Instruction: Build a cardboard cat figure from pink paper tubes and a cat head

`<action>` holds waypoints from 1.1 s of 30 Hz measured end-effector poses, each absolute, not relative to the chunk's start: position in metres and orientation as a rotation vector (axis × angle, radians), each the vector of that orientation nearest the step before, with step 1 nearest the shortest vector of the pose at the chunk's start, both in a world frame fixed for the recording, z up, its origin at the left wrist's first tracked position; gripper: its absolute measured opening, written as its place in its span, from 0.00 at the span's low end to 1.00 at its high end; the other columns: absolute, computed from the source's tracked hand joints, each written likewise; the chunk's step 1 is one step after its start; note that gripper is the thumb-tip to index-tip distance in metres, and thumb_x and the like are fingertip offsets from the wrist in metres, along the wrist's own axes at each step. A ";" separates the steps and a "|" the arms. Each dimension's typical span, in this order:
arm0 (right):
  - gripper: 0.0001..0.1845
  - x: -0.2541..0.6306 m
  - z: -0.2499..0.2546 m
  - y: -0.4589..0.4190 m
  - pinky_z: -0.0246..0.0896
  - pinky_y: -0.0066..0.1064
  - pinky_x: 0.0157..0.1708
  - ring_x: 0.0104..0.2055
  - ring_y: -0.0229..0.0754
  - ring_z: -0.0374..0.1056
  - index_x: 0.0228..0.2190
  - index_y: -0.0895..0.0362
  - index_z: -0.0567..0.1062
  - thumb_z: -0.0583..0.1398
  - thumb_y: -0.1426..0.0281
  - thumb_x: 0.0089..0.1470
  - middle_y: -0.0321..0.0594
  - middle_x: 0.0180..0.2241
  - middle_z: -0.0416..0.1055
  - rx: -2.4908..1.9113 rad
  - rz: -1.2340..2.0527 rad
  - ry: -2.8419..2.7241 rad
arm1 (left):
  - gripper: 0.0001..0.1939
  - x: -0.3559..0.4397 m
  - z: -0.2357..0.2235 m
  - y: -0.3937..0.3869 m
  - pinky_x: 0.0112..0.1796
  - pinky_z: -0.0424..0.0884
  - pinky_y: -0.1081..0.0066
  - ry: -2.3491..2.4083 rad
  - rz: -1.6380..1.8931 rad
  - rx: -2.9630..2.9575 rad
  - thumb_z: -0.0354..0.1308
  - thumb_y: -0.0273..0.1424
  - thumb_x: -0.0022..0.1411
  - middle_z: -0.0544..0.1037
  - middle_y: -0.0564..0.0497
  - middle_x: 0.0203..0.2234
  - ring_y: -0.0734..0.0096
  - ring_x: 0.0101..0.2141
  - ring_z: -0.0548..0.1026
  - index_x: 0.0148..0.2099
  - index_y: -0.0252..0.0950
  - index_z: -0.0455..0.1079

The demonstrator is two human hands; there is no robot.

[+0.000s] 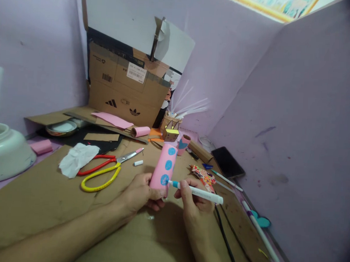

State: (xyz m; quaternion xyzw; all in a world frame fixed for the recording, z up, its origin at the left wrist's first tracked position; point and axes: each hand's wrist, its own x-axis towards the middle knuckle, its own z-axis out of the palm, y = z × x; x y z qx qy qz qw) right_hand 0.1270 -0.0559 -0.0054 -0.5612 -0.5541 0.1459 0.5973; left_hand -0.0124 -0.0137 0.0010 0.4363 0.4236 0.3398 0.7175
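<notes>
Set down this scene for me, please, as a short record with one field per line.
Left grip: holds the pink tube near its lower end
Right grip: holds a marker, tip at the lowest circle
Circles: three, blue, in a row along the tube
Left side: scissors, crumpled tissue
Right side: phone
Behind: cardboard box

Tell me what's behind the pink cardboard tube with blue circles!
Beyond that pink tube with blue circles stand another pink tube with a blue heart and a small brown-and-yellow cardboard piece. The nearer tube hides whatever lies directly behind it.
</notes>
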 end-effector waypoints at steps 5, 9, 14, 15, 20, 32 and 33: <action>0.13 0.128 -0.003 -0.055 0.59 0.26 0.20 0.19 0.37 0.65 0.22 0.57 0.70 0.57 0.63 0.54 0.33 0.17 0.68 -1.277 0.349 -1.288 | 0.18 -0.012 0.004 -0.014 0.19 0.68 0.76 0.940 0.748 0.958 0.66 0.29 0.40 0.76 0.50 0.23 0.75 0.18 0.73 0.35 0.29 0.67; 0.14 0.128 -0.003 -0.057 0.58 0.25 0.19 0.18 0.36 0.65 0.22 0.57 0.70 0.57 0.63 0.54 0.33 0.16 0.68 -1.314 0.336 -1.273 | 0.17 -0.012 0.004 -0.015 0.19 0.68 0.76 0.941 0.753 0.960 0.66 0.28 0.40 0.76 0.50 0.23 0.75 0.18 0.73 0.34 0.29 0.67; 0.14 0.127 -0.006 -0.057 0.58 0.25 0.18 0.17 0.36 0.64 0.22 0.57 0.71 0.57 0.62 0.53 0.33 0.15 0.68 -1.327 0.359 -1.278 | 0.16 -0.012 0.002 -0.015 0.20 0.69 0.76 0.941 0.753 0.967 0.66 0.28 0.41 0.76 0.51 0.22 0.74 0.18 0.73 0.33 0.30 0.67; 0.14 0.127 -0.007 -0.057 0.58 0.25 0.17 0.17 0.36 0.64 0.22 0.57 0.71 0.58 0.62 0.53 0.33 0.15 0.68 -1.329 0.366 -1.276 | 0.16 -0.012 0.002 -0.015 0.20 0.69 0.75 0.942 0.754 0.969 0.66 0.28 0.41 0.76 0.51 0.22 0.74 0.19 0.73 0.33 0.30 0.67; 0.14 0.126 -0.007 -0.057 0.59 0.24 0.17 0.17 0.36 0.65 0.21 0.58 0.72 0.58 0.62 0.53 0.34 0.15 0.69 -1.314 0.378 -1.296 | 0.15 -0.012 0.004 -0.016 0.21 0.69 0.74 0.946 0.751 0.980 0.66 0.29 0.41 0.77 0.49 0.24 0.73 0.20 0.74 0.33 0.30 0.67; 0.13 0.128 -0.005 -0.056 0.61 0.25 0.20 0.20 0.37 0.66 0.22 0.57 0.70 0.57 0.64 0.54 0.33 0.17 0.69 -1.258 0.336 -1.342 | 0.18 -0.012 0.002 -0.015 0.20 0.69 0.73 0.945 0.760 0.969 0.66 0.28 0.39 0.77 0.49 0.23 0.72 0.19 0.73 0.34 0.30 0.67; 0.13 0.128 -0.005 -0.057 0.61 0.25 0.19 0.19 0.36 0.66 0.21 0.57 0.71 0.57 0.64 0.54 0.33 0.17 0.69 -1.270 0.339 -1.350 | 0.17 -0.012 0.002 -0.015 0.20 0.69 0.73 0.946 0.759 0.967 0.66 0.28 0.38 0.77 0.49 0.23 0.72 0.19 0.74 0.34 0.30 0.67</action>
